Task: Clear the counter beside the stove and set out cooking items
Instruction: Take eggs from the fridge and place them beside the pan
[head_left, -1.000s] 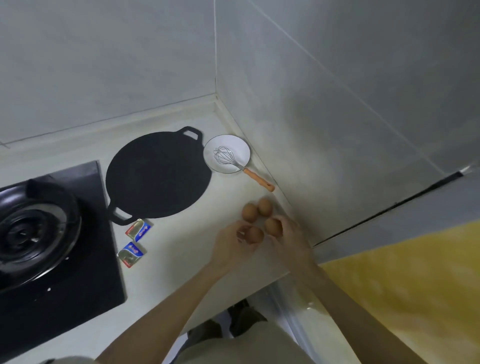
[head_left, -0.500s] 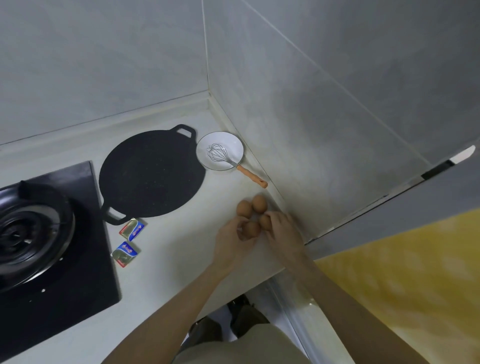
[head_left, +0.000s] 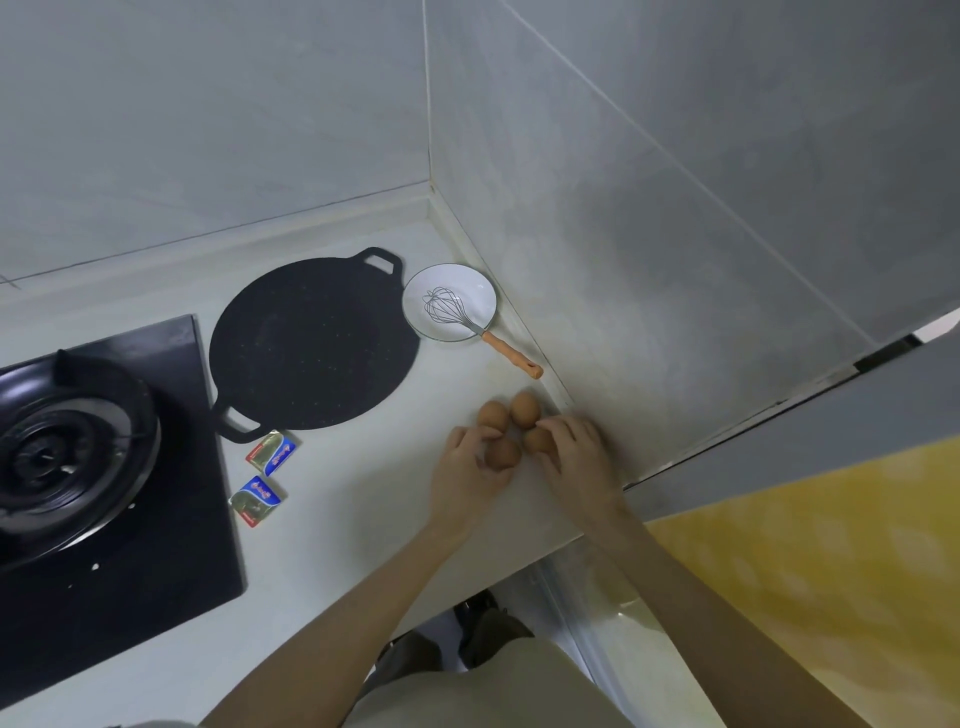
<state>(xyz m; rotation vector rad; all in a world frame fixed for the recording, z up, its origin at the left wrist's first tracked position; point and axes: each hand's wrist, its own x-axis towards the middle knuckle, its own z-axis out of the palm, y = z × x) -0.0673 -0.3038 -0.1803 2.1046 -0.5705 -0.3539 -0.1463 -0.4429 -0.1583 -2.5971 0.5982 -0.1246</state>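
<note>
Several brown eggs lie clustered on the pale counter (head_left: 363, 519) near the right wall. Two eggs (head_left: 492, 414) (head_left: 524, 409) rest free at the far side. My left hand (head_left: 467, 475) curls around a nearer egg (head_left: 504, 453), and my right hand (head_left: 576, 460) holds its fingers over another egg (head_left: 537, 440). A flat black two-handled pan (head_left: 311, 343) lies on the counter beside the stove (head_left: 104, 467). A white bowl (head_left: 449, 301) with a wire whisk (head_left: 467, 322) in it stands in the corner.
Two small foil packets (head_left: 272, 452) (head_left: 255, 500) lie between the pan and the stove's black glass top. Grey tiled walls close the counter at the back and right. The counter's front edge runs just below my wrists. A yellow surface (head_left: 805, 571) lies lower right.
Both hands have stayed on the two nearer eggs, shifting them only slightly toward the wall. The camera view has drifted a little.
</note>
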